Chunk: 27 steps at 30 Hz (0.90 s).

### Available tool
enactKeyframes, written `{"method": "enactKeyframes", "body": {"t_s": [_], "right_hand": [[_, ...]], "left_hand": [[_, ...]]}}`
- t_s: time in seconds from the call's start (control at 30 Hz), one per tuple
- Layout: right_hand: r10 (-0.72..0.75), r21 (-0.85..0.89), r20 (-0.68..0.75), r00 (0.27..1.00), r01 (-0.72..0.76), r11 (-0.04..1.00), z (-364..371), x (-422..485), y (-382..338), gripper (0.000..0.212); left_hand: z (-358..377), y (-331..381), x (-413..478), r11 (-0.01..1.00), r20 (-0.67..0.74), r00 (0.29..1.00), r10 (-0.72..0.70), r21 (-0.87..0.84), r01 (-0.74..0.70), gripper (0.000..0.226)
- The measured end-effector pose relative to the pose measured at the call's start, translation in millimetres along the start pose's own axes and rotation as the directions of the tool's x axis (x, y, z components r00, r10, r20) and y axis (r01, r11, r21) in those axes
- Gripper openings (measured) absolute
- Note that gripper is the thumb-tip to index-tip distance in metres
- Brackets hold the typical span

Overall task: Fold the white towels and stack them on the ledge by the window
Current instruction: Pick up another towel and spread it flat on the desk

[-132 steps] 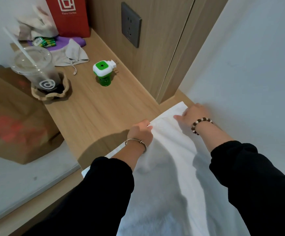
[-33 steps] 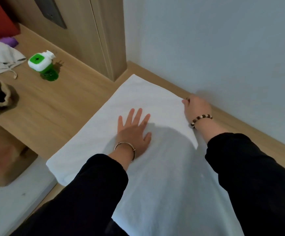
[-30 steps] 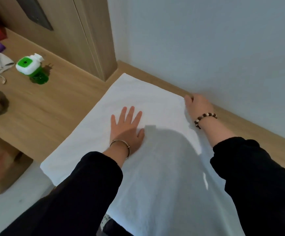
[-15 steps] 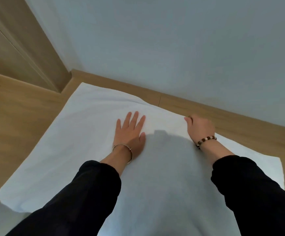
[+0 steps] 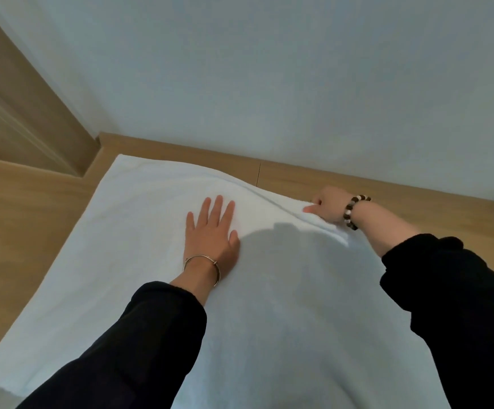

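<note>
The white towel (image 5: pixel 139 261) lies spread across the wooden ledge (image 5: pixel 27 219) against the wall. My left hand (image 5: pixel 211 231) presses it flat, fingers straight, to pin it, while my right hand (image 5: pixel 326 208) pinches the far edge to tug the slack out

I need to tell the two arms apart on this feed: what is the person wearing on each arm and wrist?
The left sleeve and right sleeve are loose, black and long, ending short of the wrists. The left hand has a thin silver bangle at its wrist. The right hand has a bracelet of round dark brown and white beads. No gloves or watch show.
</note>
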State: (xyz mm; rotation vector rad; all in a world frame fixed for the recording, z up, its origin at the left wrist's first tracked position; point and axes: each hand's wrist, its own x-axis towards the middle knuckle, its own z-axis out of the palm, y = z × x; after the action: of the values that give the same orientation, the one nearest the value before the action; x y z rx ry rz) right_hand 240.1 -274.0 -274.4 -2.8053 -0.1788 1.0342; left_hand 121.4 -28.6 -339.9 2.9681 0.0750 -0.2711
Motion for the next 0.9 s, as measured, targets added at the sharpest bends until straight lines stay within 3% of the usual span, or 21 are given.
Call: {"method": "enactKeyframes", "body": {"t_s": [0.1, 0.3, 0.4, 0.47, 0.6, 0.67, 0.73, 0.8, 0.9], "right_hand": [[0.154, 0.020, -0.254, 0.955, -0.154, 0.988, 15.0, 1.0, 5.1, 0.045], [0.151, -0.077, -0.546, 0.824, -0.229, 0.970, 18.6, 18.4, 7.1, 0.030], [0.144, -0.066, -0.590, 0.795, -0.225, 0.972, 20.0, 27.4, 1.3, 0.030], [0.168, 0.027, -0.548, 0.819, -0.184, 0.983, 17.5, 29.0, 1.5, 0.038], [0.157, 0.049, -0.272, 0.950, -0.149, 0.988, -2.4, 15.9, 29.7, 0.060], [0.191, 0.003, -0.158, 0.969, -0.192, 0.981, -5.3, 6.2, 48.6, 0.060], [0.215, 0.009, -0.255, 0.943, -0.220, 0.975, 0.9, 4.1, 60.9, 0.055], [0.248, 0.000, -0.443, 0.862, -0.277, 0.961, 12.5, 5.5, 62.6, 0.052], [0.260, -0.004, -0.601, 0.756, -0.327, 0.945, 25.8, 8.9, 55.7, 0.048]], "left_hand": [[1.1, -1.4, 0.0, 1.000, 0.001, 1.000, 0.017, 0.005, -0.017, 0.061], [3.3, -7.7, 2.7, 0.995, 0.021, 0.997, 0.077, 0.057, -0.079, 0.069], [4.1, -10.4, 11.3, 0.996, 0.028, 0.998, 0.048, 0.070, -0.050, 0.073], [3.2, -13.8, 19.1, 0.998, 0.024, 0.999, 0.022, 0.066, -0.023, 0.073], [1.7, -16.6, 28.5, 0.997, 0.011, 1.000, -0.006, 0.078, 0.005, 0.074], [-0.5, -16.5, 33.3, 0.996, 0.009, 1.000, -0.003, 0.092, 0.003, 0.074], [-3.2, -15.7, 37.3, 0.994, 0.015, 1.000, 0.005, 0.107, -0.006, 0.069], [-5.9, -11.6, 37.6, 0.990, 0.025, 1.000, 0.015, 0.140, -0.018, 0.062], [-7.6, 13.2, 32.7, 0.983, 0.003, 0.997, 0.073, 0.169, -0.072, 0.055]]}}
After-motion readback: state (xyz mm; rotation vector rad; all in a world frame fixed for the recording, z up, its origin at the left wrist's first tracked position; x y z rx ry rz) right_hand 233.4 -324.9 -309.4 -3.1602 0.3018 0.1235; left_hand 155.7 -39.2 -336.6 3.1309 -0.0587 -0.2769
